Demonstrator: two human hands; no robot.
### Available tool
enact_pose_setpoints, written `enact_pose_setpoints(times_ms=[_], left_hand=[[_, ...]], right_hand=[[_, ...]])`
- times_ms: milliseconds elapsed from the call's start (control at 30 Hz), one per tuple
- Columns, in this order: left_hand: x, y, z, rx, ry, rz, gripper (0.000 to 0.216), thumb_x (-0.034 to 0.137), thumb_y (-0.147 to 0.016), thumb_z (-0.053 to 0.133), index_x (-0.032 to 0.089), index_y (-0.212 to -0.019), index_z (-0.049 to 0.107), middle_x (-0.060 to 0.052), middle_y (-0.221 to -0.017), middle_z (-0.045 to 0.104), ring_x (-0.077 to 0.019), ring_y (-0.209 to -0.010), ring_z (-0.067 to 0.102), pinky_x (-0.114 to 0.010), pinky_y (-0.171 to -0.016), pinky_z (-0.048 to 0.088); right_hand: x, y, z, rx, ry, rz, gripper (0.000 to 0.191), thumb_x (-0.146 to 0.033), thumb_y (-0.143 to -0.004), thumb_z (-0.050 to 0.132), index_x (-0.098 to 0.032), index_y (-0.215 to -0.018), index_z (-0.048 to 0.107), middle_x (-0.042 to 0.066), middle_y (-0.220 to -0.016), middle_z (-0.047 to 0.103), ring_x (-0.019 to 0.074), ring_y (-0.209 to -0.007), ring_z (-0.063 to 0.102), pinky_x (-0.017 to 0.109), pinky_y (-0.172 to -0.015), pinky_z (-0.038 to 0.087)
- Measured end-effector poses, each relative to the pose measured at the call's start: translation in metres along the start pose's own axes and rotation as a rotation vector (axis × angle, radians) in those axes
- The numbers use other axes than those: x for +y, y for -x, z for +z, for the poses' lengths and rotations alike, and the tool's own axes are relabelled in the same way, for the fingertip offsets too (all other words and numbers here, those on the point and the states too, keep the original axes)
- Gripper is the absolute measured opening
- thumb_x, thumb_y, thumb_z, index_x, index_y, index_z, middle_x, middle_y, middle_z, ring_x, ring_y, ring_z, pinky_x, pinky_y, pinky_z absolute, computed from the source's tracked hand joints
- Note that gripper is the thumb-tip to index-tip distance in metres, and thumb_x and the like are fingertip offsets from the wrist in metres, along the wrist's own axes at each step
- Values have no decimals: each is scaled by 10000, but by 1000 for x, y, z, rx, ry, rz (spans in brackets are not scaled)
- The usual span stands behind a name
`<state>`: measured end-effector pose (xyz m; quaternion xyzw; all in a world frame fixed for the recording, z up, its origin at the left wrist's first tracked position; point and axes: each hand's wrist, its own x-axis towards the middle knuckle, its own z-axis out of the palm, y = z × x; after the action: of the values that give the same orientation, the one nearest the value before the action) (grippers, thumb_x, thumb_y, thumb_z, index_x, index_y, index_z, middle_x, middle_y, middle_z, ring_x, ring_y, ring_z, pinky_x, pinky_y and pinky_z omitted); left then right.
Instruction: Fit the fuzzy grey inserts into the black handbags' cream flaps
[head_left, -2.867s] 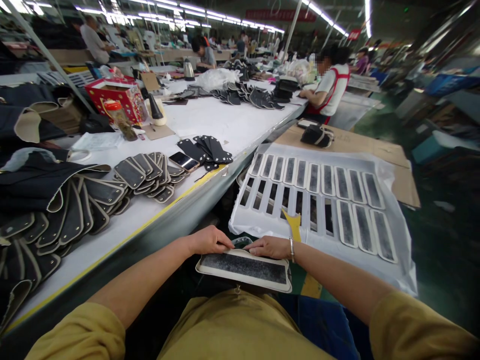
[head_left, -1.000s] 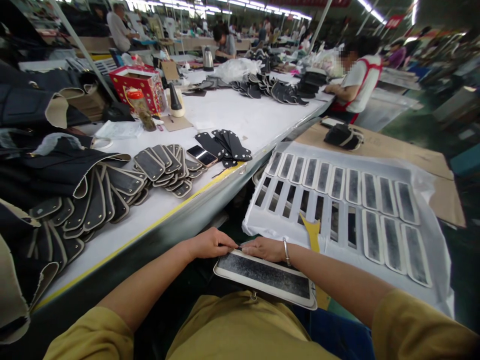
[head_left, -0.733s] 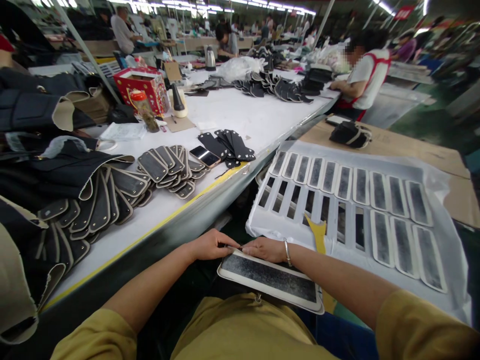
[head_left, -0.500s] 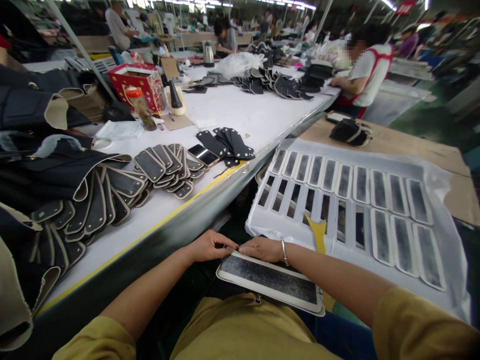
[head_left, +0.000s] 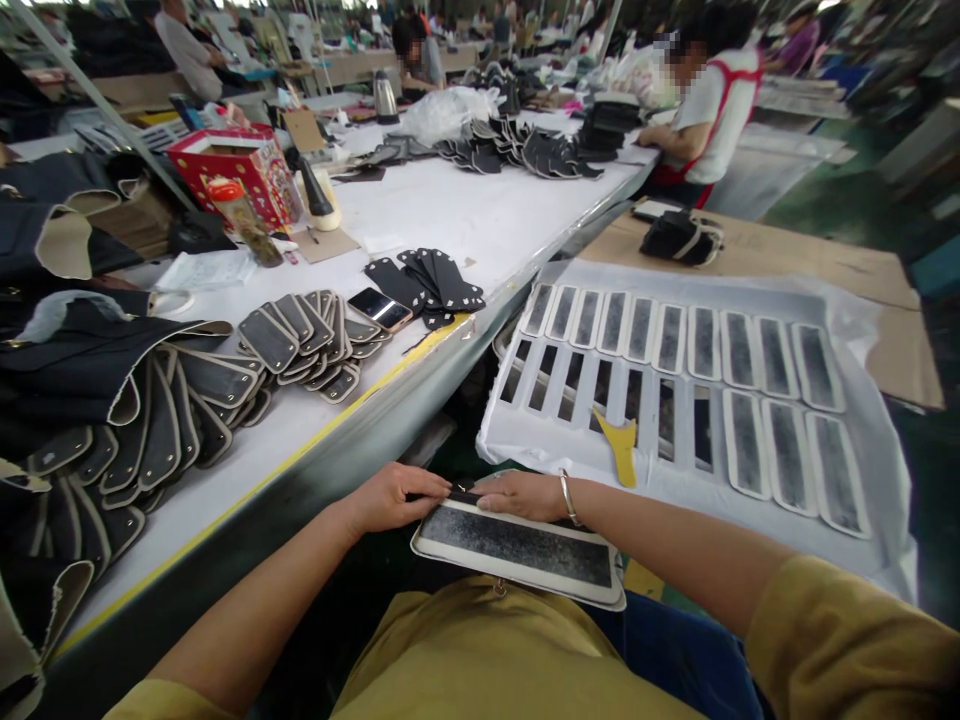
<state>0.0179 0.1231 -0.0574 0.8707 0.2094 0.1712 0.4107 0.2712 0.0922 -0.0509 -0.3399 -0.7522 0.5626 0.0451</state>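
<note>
A flat rectangular bag panel (head_left: 517,545), dark in the middle with a pale border, lies across my lap. My left hand (head_left: 397,497) pinches the far left corner of this panel, thumb and fingers together along the edge. Close beside it, my right hand (head_left: 517,496), with a bracelet at the wrist, grips the far edge with its fingers pressed down. A dark strip shows along that edge between the hands. What lies under the fingertips is mostly hidden.
On the right, a white-covered board (head_left: 555,470) carries rows of similar panels and a yellow forked piece (head_left: 619,445). The white table (head_left: 420,400) on the left bears strap pieces (head_left: 172,410), a phone (head_left: 380,309) and a red box (head_left: 232,175). A co-worker (head_left: 694,110) sits beyond.
The whole view has shifted, so the table and board sit further left and higher. Both hands stay on the panel's far edge, with only slight finger movement.
</note>
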Motion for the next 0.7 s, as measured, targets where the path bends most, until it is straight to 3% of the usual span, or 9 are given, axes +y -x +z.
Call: enact_pose_setpoints(times_ms=[300, 500, 600, 700], left_hand=[[16, 4, 4, -42, -265, 17, 279, 241, -883, 471, 186, -1092, 647, -77, -1116, 662, -150, -1005, 626, -274, -906, 494], [36, 2, 4, -88, -605, 18, 250, 295, -874, 490, 230, -1047, 658, -47, -1124, 658, -235, -1129, 542, -469, -1009, 383], [54, -6, 16, -59, -701, 19, 223, 318, -861, 518, 222, -990, 672, -47, -1116, 659, -271, -1151, 513, -543, -1030, 306], [75, -20, 42, 5, -701, 75, 200, 268, -869, 509, 190, -939, 680, -59, -1042, 684, -254, -1068, 562, -526, -1028, 301]], right_hand=[[13, 80, -6, 20, -100, 155, 496, -494, -879, 421, -216, -1276, 523, 48, -1261, 569, 205, -1144, 523, 305, -1003, 357], [15, 106, -5, 41, -75, 273, 561, -532, -819, 505, -238, -1297, 496, 38, -1292, 545, 217, -1167, 507, 321, -1025, 338], [14, 112, -1, 102, -102, 324, 550, -516, -811, 525, -232, -1281, 514, 36, -1230, 594, 207, -1116, 544, 312, -998, 370], [14, 110, 4, 185, -96, 352, 461, -397, -822, 546, -208, -1242, 555, 32, -1136, 650, 197, -1015, 598, 303, -923, 436]])
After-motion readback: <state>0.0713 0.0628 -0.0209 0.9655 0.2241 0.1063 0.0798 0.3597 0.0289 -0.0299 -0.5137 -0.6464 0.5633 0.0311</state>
